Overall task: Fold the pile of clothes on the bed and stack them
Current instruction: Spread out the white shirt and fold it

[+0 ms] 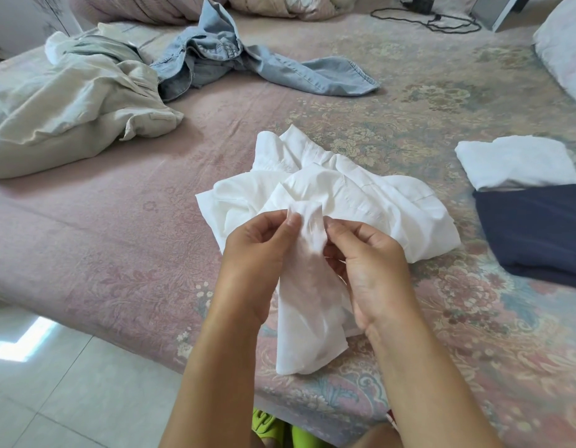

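Observation:
A crumpled white garment lies in the middle of the bed. One long end of it hangs toward me. My left hand and my right hand both pinch the top of that end, fingers curled round the cloth. At the right edge a folded white garment lies beside a folded navy garment. Unfolded at the far left lie a beige garment and a light blue denim garment.
A black charger with its cable lies at the far side of the bed. Pillows sit at the back and right. White tiled floor is at the lower left, the bed's edge running diagonally past my arms.

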`<state>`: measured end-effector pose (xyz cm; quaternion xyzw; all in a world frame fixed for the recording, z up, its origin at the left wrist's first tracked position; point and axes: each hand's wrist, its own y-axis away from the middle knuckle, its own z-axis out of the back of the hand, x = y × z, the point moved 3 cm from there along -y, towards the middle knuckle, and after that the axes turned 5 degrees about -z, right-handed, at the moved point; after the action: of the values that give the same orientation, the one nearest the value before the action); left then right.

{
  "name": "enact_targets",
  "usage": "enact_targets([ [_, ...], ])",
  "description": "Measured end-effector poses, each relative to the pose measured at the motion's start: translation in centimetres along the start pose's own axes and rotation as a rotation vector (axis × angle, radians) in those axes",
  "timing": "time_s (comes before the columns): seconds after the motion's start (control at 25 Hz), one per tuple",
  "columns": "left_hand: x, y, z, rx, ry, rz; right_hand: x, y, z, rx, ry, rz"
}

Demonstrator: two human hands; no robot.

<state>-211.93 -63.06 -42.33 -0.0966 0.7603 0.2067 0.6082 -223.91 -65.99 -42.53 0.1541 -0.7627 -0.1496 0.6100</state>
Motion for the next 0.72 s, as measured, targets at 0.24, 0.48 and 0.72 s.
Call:
enact_targets([
  [0.24, -0.2, 0.1, 0.4, -0.210, -0.096, -0.079, 0.2, 0.1, 0.1, 0.072, -0.026, 0.007],
  [0.48, -0.3, 0.0, 0.2, -0.097, -0.177, -0.052, -0.3, 0.1, -0.2, 0.152, -0.150, -0.114],
  [0.72, -0.2, 0.3, -0.4, -0.041, -0.288, 0.017, 0.0, 0.0, -0.1, 0.164, -0.275, -0.130],
])
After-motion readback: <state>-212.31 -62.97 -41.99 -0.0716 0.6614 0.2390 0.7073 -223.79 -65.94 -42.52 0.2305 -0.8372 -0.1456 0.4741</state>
